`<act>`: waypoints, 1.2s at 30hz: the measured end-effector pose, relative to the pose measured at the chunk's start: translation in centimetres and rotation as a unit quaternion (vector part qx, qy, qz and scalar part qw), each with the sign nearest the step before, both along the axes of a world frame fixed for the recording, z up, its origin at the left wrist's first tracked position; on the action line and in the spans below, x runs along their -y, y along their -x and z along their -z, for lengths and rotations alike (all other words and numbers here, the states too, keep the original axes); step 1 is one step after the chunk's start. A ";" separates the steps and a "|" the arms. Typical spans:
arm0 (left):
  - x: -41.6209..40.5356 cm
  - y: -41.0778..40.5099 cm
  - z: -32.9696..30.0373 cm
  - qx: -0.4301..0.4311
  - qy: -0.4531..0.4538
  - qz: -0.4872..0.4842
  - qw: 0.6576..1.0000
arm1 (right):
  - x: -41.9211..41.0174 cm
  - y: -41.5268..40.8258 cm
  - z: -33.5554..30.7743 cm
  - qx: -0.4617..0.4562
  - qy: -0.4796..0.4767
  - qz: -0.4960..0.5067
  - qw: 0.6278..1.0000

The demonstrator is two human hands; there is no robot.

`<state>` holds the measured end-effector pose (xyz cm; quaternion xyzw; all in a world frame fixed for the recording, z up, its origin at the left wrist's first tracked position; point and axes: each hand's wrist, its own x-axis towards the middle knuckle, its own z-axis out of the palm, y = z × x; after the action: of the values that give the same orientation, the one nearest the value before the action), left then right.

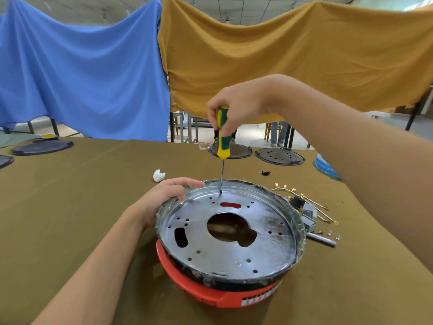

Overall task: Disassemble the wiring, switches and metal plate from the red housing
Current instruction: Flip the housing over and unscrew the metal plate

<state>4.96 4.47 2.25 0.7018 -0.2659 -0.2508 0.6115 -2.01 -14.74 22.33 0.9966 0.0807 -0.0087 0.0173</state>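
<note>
Red housing (210, 293) nearest, left hand (161, 200) fingers curled over metal plate (234, 233) rim, right hand (234, 106) gripping upright screwdriver (222, 137)

Bright even daylight, soft shadows, glare on metal plate (269, 233), wide-angle edge distortion

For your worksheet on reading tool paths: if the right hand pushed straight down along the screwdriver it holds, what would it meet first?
The right hand drives the screwdriver down; its tip already seems to touch the metal plate near the far rim, probably at a screw.
</note>
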 end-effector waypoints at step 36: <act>0.1 -0.1 -0.2 0.002 -0.010 0.004 1.000 | 0.3 -0.1 0.5 -0.027 -0.044 0.131 0.990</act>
<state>5.02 4.42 2.43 0.7076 -0.2671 -0.2547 0.6026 -1.92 -15.09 21.86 0.9977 -0.0503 -0.0339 -0.0296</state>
